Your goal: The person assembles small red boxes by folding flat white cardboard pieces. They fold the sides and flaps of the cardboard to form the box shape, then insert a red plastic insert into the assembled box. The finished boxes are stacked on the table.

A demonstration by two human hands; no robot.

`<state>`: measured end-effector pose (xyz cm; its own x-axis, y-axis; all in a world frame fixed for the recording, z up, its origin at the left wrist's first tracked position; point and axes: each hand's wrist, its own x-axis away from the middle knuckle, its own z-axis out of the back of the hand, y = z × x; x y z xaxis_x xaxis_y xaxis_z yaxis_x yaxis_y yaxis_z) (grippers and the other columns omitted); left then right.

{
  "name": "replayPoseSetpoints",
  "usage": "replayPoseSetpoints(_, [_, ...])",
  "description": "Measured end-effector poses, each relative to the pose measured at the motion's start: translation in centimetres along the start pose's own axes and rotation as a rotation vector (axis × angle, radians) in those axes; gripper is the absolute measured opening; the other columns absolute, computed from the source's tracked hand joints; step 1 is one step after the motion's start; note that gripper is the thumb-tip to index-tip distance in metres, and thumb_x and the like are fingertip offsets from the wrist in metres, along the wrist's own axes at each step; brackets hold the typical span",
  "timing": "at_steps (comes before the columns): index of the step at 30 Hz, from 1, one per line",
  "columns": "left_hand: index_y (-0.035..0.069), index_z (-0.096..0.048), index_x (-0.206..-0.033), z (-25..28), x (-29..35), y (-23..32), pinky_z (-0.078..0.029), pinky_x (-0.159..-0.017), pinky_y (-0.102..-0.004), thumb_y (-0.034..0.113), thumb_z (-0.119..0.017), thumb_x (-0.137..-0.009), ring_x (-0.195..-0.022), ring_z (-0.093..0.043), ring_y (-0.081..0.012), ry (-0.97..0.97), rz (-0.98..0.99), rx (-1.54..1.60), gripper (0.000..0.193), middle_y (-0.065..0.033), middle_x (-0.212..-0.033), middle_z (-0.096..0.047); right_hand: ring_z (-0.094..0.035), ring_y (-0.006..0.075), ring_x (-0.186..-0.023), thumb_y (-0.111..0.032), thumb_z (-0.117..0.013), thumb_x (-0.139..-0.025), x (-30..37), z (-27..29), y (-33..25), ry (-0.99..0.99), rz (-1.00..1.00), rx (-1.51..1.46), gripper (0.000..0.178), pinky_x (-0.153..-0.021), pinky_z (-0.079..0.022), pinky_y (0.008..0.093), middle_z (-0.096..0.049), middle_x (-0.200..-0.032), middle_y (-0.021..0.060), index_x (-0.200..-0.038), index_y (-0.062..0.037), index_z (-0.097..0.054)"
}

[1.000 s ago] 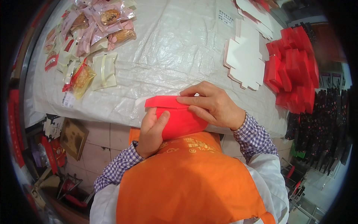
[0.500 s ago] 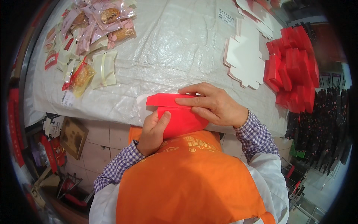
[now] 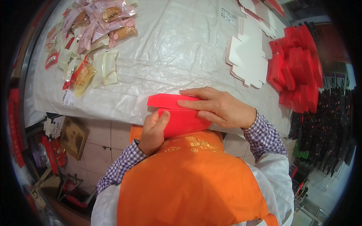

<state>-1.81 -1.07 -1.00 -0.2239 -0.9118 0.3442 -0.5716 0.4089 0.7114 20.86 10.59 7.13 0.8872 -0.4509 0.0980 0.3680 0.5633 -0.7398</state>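
Carton [image 3: 185, 123]: red, held at the surface's near edge against the apron [image 3: 192, 173]; long flap [image 3: 162, 100] along its 12 o'clock side, its tip jutting past the body toward 10.
Left hand [image 3: 154, 128]: gripping Carton's 9 o'clock end, thumb on the near panel.
Right hand [image 3: 222, 109]: fingers laid over the flap from 3 o'clock, touching; how firmly they grip, I cannot tell.
Surface [image 3: 166, 49]: sheeted in white, its near edge bending from 9 to 4 o'clock of Carton; widest open room at 12, between packets and blanks.
Wrapped pastries [image 3: 102, 26]: heaped toward 10 and 11; pale packet [image 3: 105, 69] nearest, well apart from Left hand.
White card blanks [image 3: 247, 62]: stacked flat toward 2, stepped edges facing the open room.
Red boxes [image 3: 296, 71]: piled beyond White card blanks, toward 2.
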Motion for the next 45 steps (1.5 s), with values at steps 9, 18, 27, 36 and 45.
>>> replayPoseSetpoints(9, [-0.004,-0.061,-0.126,0.0,-0.1,0.2,-0.05,-0.086,-0.0267,0.027,-0.044,-0.112,-0.098,-0.061,-0.009,0.001,-0.005,-0.02,0.038,-0.0056,-0.111,-0.069,-0.055,0.0384,-0.128,-0.017,-0.054,-0.101,0.1,0.4,-0.3,-0.035,0.005,0.001,0.047,-0.104,-0.05,0.0439,-0.051,-0.15,0.0169,-0.149,-0.019,-0.054])
replayPoseSetpoints(18, [-0.004,-0.065,-0.117,-0.8,-2.8,4.3,-0.051,-0.083,-0.0261,0.027,-0.048,-0.111,-0.094,-0.062,-0.0083,0.022,-0.233,-0.256,0.036,-0.0041,-0.105,-0.07,-0.059,0.0355,-0.124,-0.014,-0.049,-0.104,-1.2,4.3,-2.6,-0.022,-0.058,-0.042,0.051,-0.098,-0.054,0.0396,-0.047,-0.153,0.017,-0.154,-0.0195,-0.048])
replayPoseSetpoints(27, [-0.003,-0.067,-0.112,-1.2,-5.0,9.4,-0.051,-0.078,-0.0255,0.026,-0.049,-0.11,-0.087,-0.062,-0.0078,-0.109,-0.22,-0.554,0.034,-0.0019,-0.097,-0.071,-0.06,0.0363,-0.123,-0.008,-0.05,-0.102,-0.8,4.6,-3.0,0.091,-0.046,-0.019,0.054,-0.101,-0.052,0.0401,-0.053,-0.146,0.0188,-0.156,-0.0167,-0.045])
replayPoseSetpoints(36, [-0.002,-0.067,-0.108,-3.8,-6.3,11.7,-0.051,-0.079,-0.0261,0.027,-0.048,-0.11,-0.087,-0.062,-0.0087,-0.284,0.015,-0.627,0.035,-0.0038,-0.097,-0.07,-0.062,0.0347,-0.121,-0.013,-0.047,-0.106,-0.5,3.5,-2.4,0.14,-0.209,-0.174,0.049,-0.102,-0.049,0.0381,-0.062,-0.136,0.0179,-0.155,-0.0119,-0.045])
replayPoseSetpoints(45, [-0.001,-0.066,-0.106,-6.8,-8.2,16.3,-0.051,-0.083,-0.0322,0.023,-0.051,-0.106,-0.085,-0.066,-0.0258,0.006,-0.722,-1.28,0.028,-0.0111,-0.095,-0.07,-0.064,0.0237,-0.113,-0.016,-0.043,-0.106,-1.9,1.5,-0.1,0.547,-0.189,-0.477,0.054,-0.102,-0.047,0.0338,-0.066,-0.125,0.0155,-0.159,-0.0117,-0.037])
